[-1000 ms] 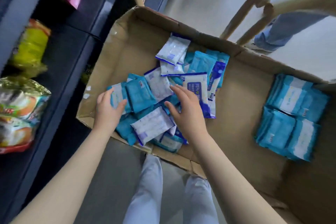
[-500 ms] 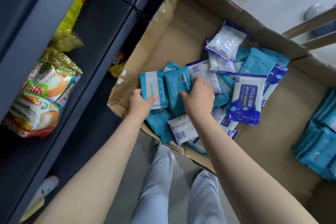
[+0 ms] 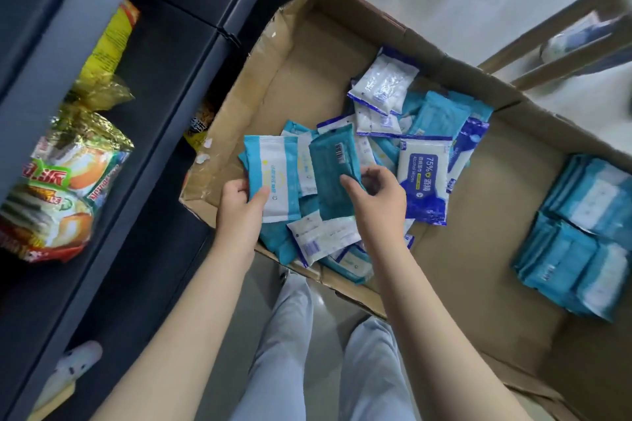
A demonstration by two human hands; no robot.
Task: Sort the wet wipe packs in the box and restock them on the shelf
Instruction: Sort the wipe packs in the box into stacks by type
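Gripping one pack in each of our hands, we stand over the cardboard box [image 3: 307, 55] beside the dark shelf [image 3: 164, 106]. Our left hand [image 3: 239, 212] clasps a teal-and-white pack [image 3: 273, 178], thumb across its front. Our right hand [image 3: 376, 202] pinches the lower edge of a dark teal pack [image 3: 333, 174] between thumb and fingertips. Both packs sit above the loose pile [image 3: 325, 239] at the box's near-left corner, while a neat stack [image 3: 581, 232] of blue packs lies well apart on the right of the box floor.

The risk, as we judge it, lies in that light pinch. The film looks smooth and glossy and the pack soft, so it could slip out and drop back into the pile. Mixed kinds are another hazard: the blue-and-white alcohol wipes pack [image 3: 424, 181] lies just beside our right hand and could be swept into the wrong stack. Some packs overhang the near rim, so a nudge could send them to the floor.

The packs are flat, pillow-like rectangles with crimped ends. The cardboard is matte, creased and ragged at the corner.
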